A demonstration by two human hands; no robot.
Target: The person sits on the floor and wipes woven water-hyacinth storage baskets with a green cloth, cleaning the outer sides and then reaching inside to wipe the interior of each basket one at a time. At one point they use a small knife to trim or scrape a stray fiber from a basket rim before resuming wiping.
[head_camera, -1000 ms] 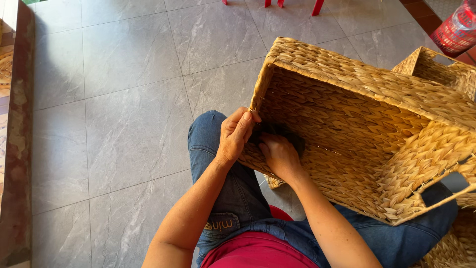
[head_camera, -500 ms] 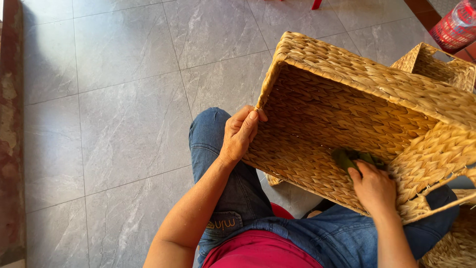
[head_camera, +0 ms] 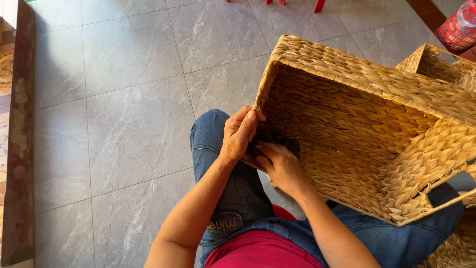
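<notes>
Grey floor tiles (head_camera: 124, 99) spread out beneath me, and a big woven basket (head_camera: 377, 124) lies tipped on its side across my lap. My left hand (head_camera: 239, 133) curls its fingers over the basket's near corner rim. My right hand (head_camera: 278, 166) presses a dark cloth (head_camera: 277, 139) against the inner weave, fingers held together.

Both bare forearms angled inward, left hand (head_camera: 239, 134) curled in a grip, right hand (head_camera: 280, 166) palm-down, fingers extended.

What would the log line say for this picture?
left hand: grips basket edge | right hand: presses dark cloth inside
</notes>
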